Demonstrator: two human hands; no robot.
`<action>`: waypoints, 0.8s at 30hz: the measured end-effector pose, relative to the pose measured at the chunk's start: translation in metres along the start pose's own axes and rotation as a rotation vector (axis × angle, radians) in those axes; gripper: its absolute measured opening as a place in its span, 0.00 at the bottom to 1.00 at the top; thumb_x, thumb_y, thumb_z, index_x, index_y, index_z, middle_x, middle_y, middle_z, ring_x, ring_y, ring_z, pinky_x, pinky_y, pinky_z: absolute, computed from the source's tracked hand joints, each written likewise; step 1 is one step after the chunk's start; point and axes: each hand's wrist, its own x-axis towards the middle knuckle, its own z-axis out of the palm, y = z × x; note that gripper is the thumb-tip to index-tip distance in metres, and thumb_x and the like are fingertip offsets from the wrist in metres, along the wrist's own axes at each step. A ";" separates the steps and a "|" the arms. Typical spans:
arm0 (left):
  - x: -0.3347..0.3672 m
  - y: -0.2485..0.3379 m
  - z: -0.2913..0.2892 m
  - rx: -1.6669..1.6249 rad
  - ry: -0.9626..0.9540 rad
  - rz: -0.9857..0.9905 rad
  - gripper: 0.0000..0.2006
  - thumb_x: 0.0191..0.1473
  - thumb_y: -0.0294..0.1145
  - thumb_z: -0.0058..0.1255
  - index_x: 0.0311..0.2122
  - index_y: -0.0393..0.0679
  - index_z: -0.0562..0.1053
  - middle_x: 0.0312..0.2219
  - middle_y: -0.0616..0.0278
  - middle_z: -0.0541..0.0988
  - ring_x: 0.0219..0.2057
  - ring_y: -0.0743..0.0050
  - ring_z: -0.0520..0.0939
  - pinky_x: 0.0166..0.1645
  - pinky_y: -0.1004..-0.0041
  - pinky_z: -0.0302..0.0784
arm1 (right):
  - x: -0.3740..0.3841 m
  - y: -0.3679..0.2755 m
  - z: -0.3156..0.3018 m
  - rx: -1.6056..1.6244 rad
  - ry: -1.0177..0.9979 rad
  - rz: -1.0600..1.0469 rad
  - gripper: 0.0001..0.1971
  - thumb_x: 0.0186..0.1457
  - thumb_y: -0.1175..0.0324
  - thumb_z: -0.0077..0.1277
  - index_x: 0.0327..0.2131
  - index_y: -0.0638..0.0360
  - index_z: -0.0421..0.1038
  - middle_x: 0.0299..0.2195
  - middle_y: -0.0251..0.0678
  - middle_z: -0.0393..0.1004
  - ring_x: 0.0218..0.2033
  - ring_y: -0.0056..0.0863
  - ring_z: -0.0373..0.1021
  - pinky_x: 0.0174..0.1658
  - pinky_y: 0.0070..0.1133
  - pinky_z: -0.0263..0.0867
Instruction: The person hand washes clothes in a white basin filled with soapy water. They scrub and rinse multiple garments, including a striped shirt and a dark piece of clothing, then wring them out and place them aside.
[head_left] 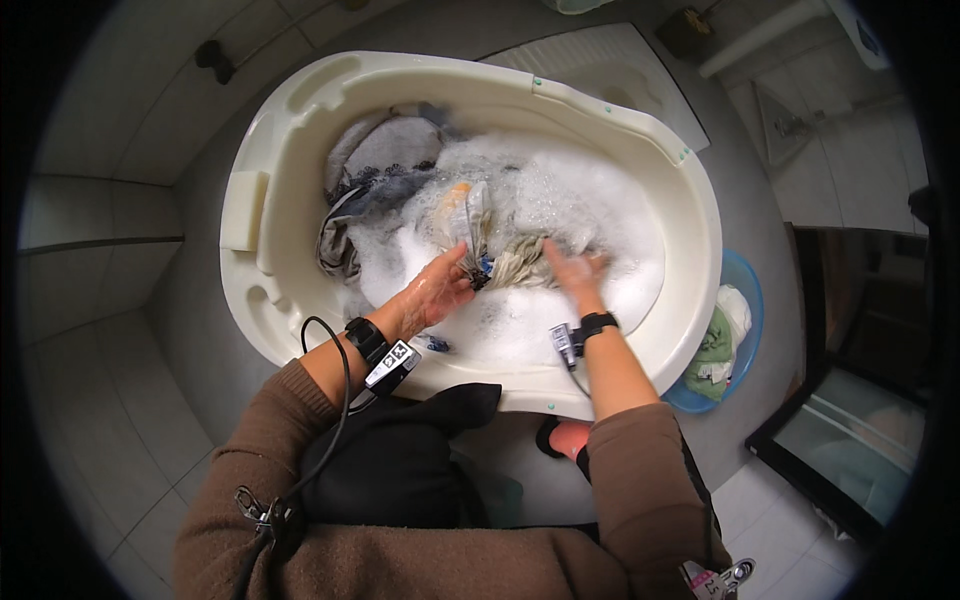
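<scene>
A large cream plastic baby bathtub [700,235] holds foamy water and wet laundry. Between my two hands lies a bunched, wet light-coloured garment [522,262], with a dark and blue patch at its left end. My left hand [437,292] is beside that end, palm turned inward, its fingers loosely stretched out and touching the cloth. At the garment's other end is my right hand [577,272], slightly blurred, with thumb and fingers apart and wet foam around them. A grey garment with dark lace trim [385,150] lies partly under water at the tub's left.
White suds [590,200] cover much of the water. To the right of the tub stands a blue basin [742,335] with green and white cloths. A dark glass-fronted panel [850,430] is at the lower right. A cable [343,400] runs along my left forearm.
</scene>
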 end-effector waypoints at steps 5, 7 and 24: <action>0.009 0.008 0.004 -0.073 -0.094 -0.027 0.29 0.58 0.61 0.43 0.52 0.45 0.69 0.50 0.60 0.73 0.52 0.64 0.70 0.64 0.59 0.56 | -0.076 -0.052 0.016 0.768 -0.231 -0.362 0.34 0.46 0.53 0.64 0.50 0.67 0.66 0.47 0.48 0.72 0.48 0.34 0.69 0.50 0.26 0.66; 0.008 0.017 0.003 -0.092 -0.201 0.019 0.33 0.56 0.64 0.44 0.54 0.43 0.67 0.50 0.57 0.73 0.51 0.60 0.73 0.62 0.58 0.62 | -0.114 -0.077 0.003 0.807 -0.135 -0.585 0.34 0.45 0.54 0.65 0.50 0.68 0.66 0.43 0.48 0.73 0.46 0.34 0.70 0.48 0.28 0.67; -0.003 0.023 0.009 0.046 0.112 0.366 0.16 0.62 0.46 0.46 0.49 0.48 0.69 0.42 0.66 0.76 0.43 0.75 0.75 0.51 0.69 0.70 | 0.022 0.012 -0.017 -0.056 0.156 -0.145 0.36 0.53 0.32 0.43 0.47 0.58 0.72 0.50 0.53 0.66 0.55 0.51 0.60 0.55 0.40 0.60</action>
